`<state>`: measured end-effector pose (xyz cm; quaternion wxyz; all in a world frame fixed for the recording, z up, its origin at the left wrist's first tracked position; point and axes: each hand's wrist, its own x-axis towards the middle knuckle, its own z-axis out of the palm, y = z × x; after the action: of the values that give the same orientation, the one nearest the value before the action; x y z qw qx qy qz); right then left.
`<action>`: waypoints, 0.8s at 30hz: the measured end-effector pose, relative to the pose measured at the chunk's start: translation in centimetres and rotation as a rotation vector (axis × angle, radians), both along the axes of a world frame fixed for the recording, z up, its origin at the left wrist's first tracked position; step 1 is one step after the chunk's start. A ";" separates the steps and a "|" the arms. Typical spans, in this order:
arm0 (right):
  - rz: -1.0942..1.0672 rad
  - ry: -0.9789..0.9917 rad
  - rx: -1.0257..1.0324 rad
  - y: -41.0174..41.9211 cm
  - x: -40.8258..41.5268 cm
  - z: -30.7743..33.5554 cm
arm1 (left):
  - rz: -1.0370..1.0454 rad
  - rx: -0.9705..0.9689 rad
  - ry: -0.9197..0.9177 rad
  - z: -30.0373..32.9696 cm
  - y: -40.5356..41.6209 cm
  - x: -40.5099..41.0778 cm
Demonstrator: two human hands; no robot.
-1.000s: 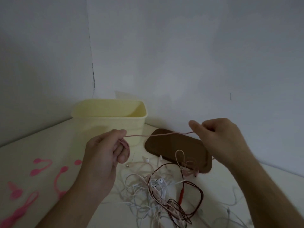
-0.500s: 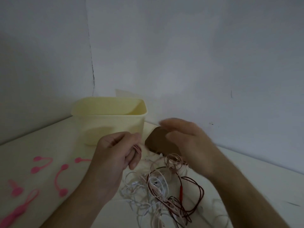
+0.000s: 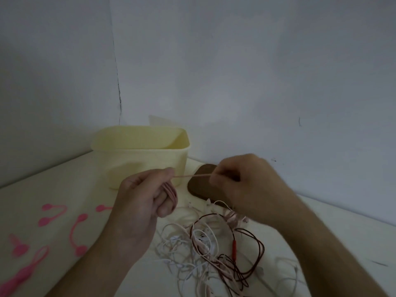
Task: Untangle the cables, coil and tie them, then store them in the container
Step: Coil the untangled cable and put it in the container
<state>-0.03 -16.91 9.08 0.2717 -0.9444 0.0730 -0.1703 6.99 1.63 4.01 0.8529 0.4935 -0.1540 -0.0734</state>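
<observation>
My left hand [image 3: 142, 195] grips a small coil of pink cable [image 3: 170, 192] wound round its fingers. A short stretch of that cable runs right to my right hand [image 3: 240, 183], which pinches it between thumb and fingertips. Below both hands lies a tangle of cables [image 3: 212, 247] on the table, white, pale pink and dark red-brown, one with a red piece on it. The pale yellow container [image 3: 141, 155] stands open behind my left hand, near the wall corner.
Several pink cable ties [image 3: 76, 234] lie on the table to the left. A brown flat lid-like piece [image 3: 201, 185] lies right of the container, partly behind my right hand. Walls close in at the back and left.
My right hand came in to the left hand half a second ago, then drew back a little to the right, holding a short taut stretch of pink cable. The coil in my left hand has grown.
</observation>
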 end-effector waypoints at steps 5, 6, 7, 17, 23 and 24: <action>-0.198 -0.218 -0.039 -3.0 -0.7 1.1 | 0.071 0.035 -0.037 -0.3 -0.1 0.4; -0.208 -0.256 -0.020 -3.3 -0.9 1.3 | 0.083 0.041 -0.037 -0.3 -0.1 0.5; -0.223 -0.291 -0.007 -3.7 -1.1 1.5 | 0.095 0.045 -0.032 -0.4 -0.1 0.6; -0.524 -0.585 -0.110 -7.3 -2.1 1.9 | 0.117 -0.028 0.027 -0.3 0.2 1.1; -0.528 -0.110 -0.156 -7.2 -1.3 0.7 | 0.095 -0.052 0.035 -0.1 0.2 1.0; -0.536 -0.109 -0.123 -7.2 -1.6 0.8 | 0.096 -0.057 0.034 -0.1 0.2 1.0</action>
<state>-1.59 -24.07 9.86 0.1626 -0.8954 0.2951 -0.2910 7.97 1.84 3.94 0.8716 0.4744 -0.1179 -0.0365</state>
